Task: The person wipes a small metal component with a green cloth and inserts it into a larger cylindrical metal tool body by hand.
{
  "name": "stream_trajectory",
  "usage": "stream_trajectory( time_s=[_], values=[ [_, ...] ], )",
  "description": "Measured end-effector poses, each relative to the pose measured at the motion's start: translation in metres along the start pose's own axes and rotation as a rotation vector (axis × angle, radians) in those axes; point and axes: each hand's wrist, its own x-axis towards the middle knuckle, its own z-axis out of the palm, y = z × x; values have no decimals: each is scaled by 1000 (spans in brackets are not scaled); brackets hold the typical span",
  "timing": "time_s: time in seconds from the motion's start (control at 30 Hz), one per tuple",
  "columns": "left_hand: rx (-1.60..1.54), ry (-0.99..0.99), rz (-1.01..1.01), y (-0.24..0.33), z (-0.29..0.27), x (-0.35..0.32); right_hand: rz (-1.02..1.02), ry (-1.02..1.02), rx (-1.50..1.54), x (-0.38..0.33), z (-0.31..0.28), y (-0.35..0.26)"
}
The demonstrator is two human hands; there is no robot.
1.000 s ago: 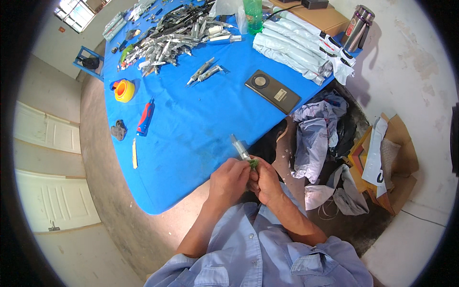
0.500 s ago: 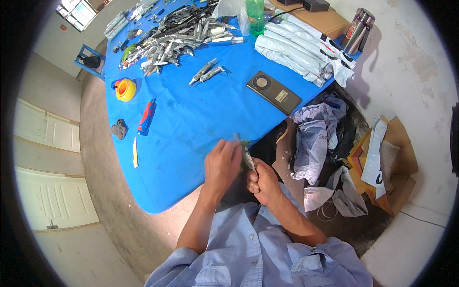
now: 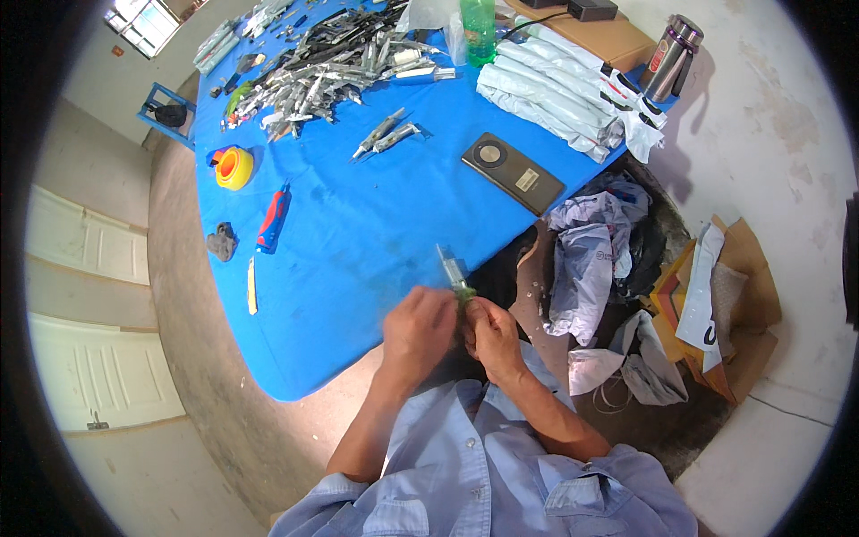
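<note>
Above my lap, just off the near table edge, my right hand (image 3: 494,338) pinches the lower end of a slim, clear-and-grey plastic-wrapped stick (image 3: 454,268). Its narrow tip points up and away from me. A green bit (image 3: 464,294) shows on the stick just above my right fingers. My left hand (image 3: 419,327) is close beside it, fingers curled in and smeared by motion; whatever they grip is hidden. Two similar wrapped sticks (image 3: 394,139) lie ahead on the blue cloth, short of a large pile of such sticks (image 3: 331,85).
On the blue-covered table (image 3: 313,331) lie a dark phone (image 3: 513,172), a red-blue tool (image 3: 273,219), yellow tape (image 3: 234,168), a yellow strip (image 3: 251,285) and a grey lump (image 3: 221,242). White plastic bags (image 3: 555,89), a green bottle (image 3: 479,31) and a steel flask (image 3: 671,58) stand far right. An opened carton (image 3: 752,313) sits below right.
Both hands have drawn slightly toward me and lower. The left hand has slid down beside the right, so more of the stick's upper end shows above my fingers.
</note>
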Motion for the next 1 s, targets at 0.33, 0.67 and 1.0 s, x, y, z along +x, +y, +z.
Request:
stream_trajectory(
  time_s=[0.33, 0.67, 1.0],
  values=[
    [93, 4, -27, -11, 7, 13, 28, 15, -34, 1, 3, -1],
    [34, 99, -60, -19, 8, 31, 102, -55, 54, -3, -2, -7],
    [-528, 267, -464, -39, -45, 46, 2, -171, 27, -1, -2, -37]
  ],
)
